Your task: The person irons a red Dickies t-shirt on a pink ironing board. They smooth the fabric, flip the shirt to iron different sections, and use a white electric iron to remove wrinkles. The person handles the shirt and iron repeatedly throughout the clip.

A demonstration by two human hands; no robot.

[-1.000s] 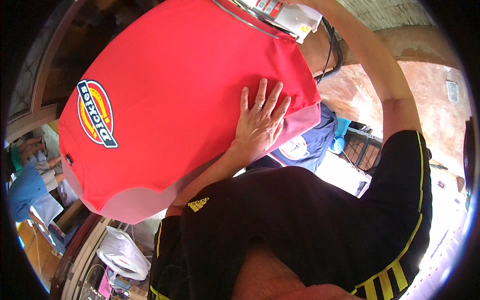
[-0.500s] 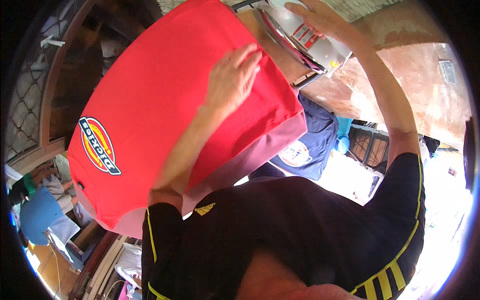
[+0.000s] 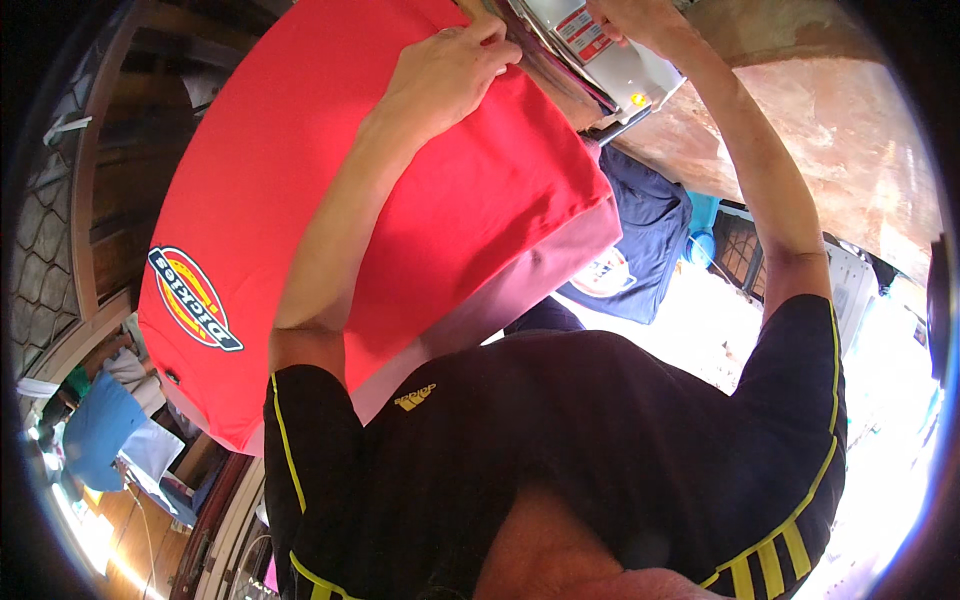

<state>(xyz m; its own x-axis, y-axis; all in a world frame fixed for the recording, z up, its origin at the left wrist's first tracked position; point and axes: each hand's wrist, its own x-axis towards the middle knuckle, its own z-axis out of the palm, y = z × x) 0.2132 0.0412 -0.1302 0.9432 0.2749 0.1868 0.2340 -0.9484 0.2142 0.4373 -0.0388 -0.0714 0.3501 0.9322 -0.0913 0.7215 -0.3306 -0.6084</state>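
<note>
A bright red T-shirt [image 3: 330,180] with a colourful printed emblem lies spread over a padded board with a pale pink cover [image 3: 480,310]. My left hand [image 3: 455,72] is at the shirt's far edge, its fingers curled together and closed on the cloth there. Just beyond that edge, at the top of the picture, is a white iron [image 3: 575,40] with a shiny metal sole plate and a red label. My right hand [image 3: 640,28] is closed at the iron's right side, fingers bent against it. The iron's upper part is cut off by the picture's edge.
A dark metal bar [image 3: 625,125] sticks out beside the iron. A navy printed shirt [image 3: 645,235] hangs right of the board, near a blue container [image 3: 700,245]. A brownish wall [image 3: 830,150] stands at the right. Blue cloth [image 3: 105,430] shows at the lower left.
My left hand has gone from lying stretched out on the shirt to curled at its far edge. The right hand has slid higher and bent its fingers; the view has shifted slightly.
</note>
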